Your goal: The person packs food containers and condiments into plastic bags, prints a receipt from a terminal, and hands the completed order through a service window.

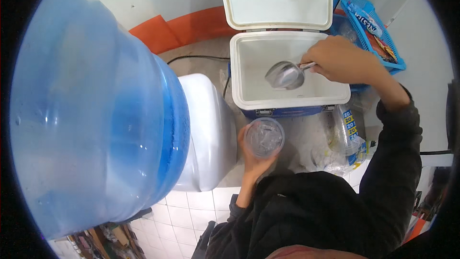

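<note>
My left hand (257, 163) is wrapped around a clear plastic cup (264, 137), held just in front of a blue cooler box. Ice pieces appear to lie inside the cup. Gripped by its handle in my right hand (337, 59) is a shiny metal ice scoop (286, 75). Its bowl hangs over the opening of the cooler box (291, 104), whose white lid (248, 0) stands raised at the back. Pale inner walls show around the scoop; how much the box holds I cannot tell.
A large blue water jug (107, 115) on a white dispenser (208, 133) fills the left side. Blue plastic baskets (395, 66) with packets stand at the right. Sleeved plastic cups (346, 129) lie right of the cooler. A black cable (197, 57) runs behind.
</note>
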